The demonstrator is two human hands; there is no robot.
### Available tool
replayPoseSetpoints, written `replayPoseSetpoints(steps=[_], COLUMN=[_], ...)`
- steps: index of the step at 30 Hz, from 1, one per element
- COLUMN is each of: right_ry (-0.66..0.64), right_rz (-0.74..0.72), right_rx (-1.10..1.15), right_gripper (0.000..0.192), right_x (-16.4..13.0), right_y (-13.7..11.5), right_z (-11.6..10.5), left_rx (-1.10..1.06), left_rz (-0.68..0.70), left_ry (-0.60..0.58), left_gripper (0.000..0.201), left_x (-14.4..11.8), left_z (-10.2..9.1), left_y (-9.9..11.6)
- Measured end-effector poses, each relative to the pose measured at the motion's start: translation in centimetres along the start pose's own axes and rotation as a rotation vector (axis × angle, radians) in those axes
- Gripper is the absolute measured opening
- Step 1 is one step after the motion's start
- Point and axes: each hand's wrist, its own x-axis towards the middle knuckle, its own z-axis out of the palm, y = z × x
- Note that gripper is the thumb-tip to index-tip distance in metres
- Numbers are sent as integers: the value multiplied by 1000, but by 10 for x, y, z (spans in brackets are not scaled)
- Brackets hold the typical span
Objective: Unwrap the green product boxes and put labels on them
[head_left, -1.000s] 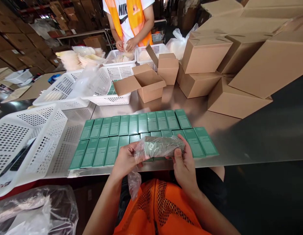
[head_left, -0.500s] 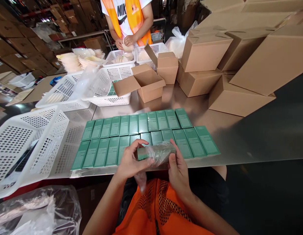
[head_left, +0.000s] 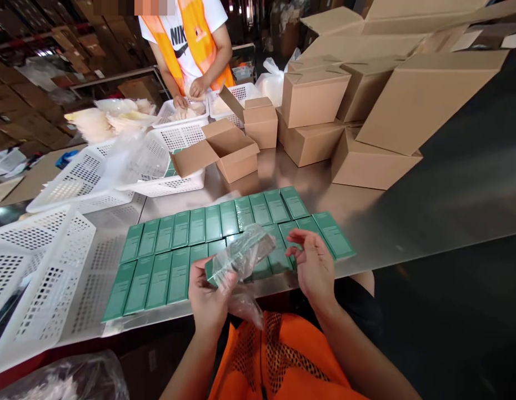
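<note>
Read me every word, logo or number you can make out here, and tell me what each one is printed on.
"NIK", last letter hidden: on the white T-shirt of the person across the table, under an orange vest.
Small emblem on that orange vest: too blurred to read.
Print on the green boxes on the table: too small to read.
Bagged green box in the left hand: print unreadable through the plastic.
Cardboard boxes: no readable print.

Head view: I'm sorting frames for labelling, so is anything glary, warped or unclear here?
Head view: the steel table mirrors the cardboard boxes; wide-angle bending skews the edges; the clear bag in the left hand veils the green box; the right hand looks sharp.
</note>
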Motion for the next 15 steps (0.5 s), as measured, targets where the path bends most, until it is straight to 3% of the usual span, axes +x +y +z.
replayPoseSetpoints(steps=[3, 7, 12, 15], right_ry=[-113, -201, -251, -270], right_rz=[138, 98, -156, -332], right_rx=[57, 15, -131, -275], right_gripper=[47, 49, 39, 40], right_x=[-10, -14, -1, -8], right_y=[5, 5, -13, -17], right_z=[10, 22, 20, 18], left_rx=[-193, -425, -462, -493], left_rz=[-187, -450, -454, -434], left_ry=[20, -74, -74, -48], left_gripper=[58, 64, 54, 57], left_x=[-3, -6, -6, -7], left_z=[8, 19, 16, 18], left_y=[-5, -8, -7, -4])
